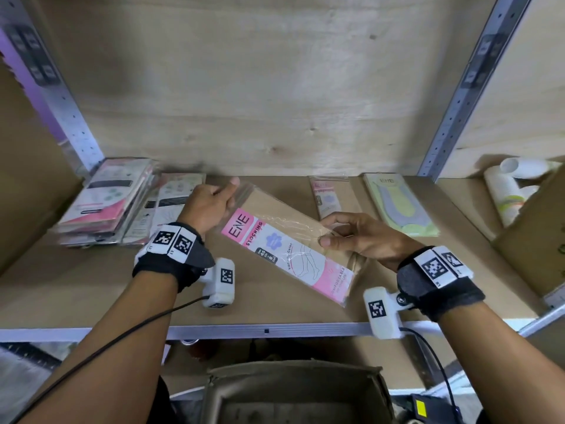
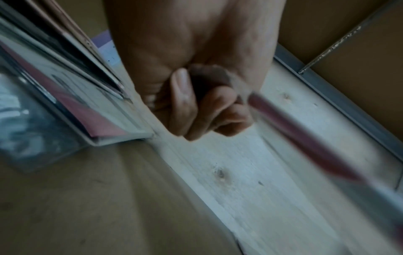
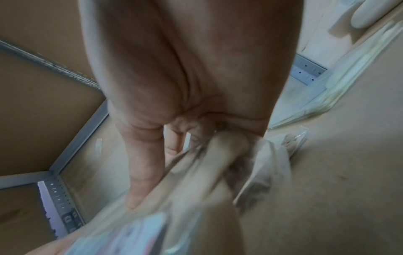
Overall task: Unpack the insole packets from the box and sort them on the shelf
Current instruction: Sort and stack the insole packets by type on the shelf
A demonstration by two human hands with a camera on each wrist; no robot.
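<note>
Flat clear-plastic packet w/ pink-white "ENE STOCKING" card point(image 1: 284, 249) was held slanted over brown board shelf point(image 1: 101, 289). Right hand point(image 1: 363, 238) pinched its right edge; left hand point(image 1: 211, 206) pinched its top-left corner, fingers curled. Left of packet: glossy pink packet stack point(image 1: 104, 203). Right of it: pale green packet point(image 1: 400, 203). Behind: rough plywood back wall point(image 1: 260, 87).

A stockroom or shop storage area: a shelf point(image 1: 91, 301) on perforated metal uprights point(image 1: 458, 96), backed with plywood, carries stacked retail packets point(image 1: 104, 203), with cardboard boxes point(image 1: 538, 240) alongside holding paper cups point(image 1: 504, 194).
</note>
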